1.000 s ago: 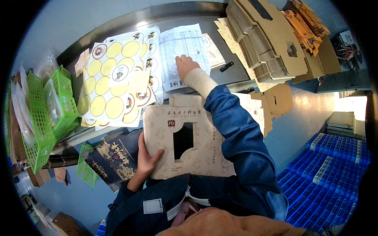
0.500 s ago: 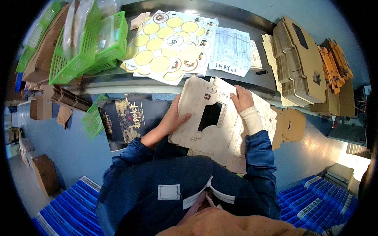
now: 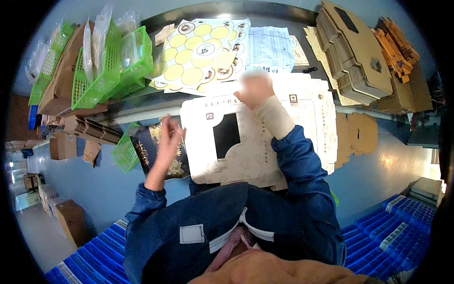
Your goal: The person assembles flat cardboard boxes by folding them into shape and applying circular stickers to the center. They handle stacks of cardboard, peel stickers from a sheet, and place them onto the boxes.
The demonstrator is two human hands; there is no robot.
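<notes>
Cardboard blank: a flat, pale printed carton blank (image 3: pixel 265 137) with a dark cut-out window lies on the work surface, at the middle of the head view.
Right hand: the right hand (image 3: pixel 255 90), blurred, presses on the blank's far edge; how far its fingers curl cannot be told.
Left hand: the left hand (image 3: pixel 169 137) hovers just left of the blank, fingers spread loosely, holding nothing.
Beyond the blank: a sheet of round yellow stickers (image 3: pixel 201 52) and a printed paper form (image 3: pixel 270 47).
Left of the blank: a dark printed packet (image 3: pixel 158 158), a small green basket (image 3: pixel 125 151), and larger green baskets (image 3: pixel 113 66) farther off.
Right of the blank: stacked brown folded cartons (image 3: pixel 354 52).
</notes>
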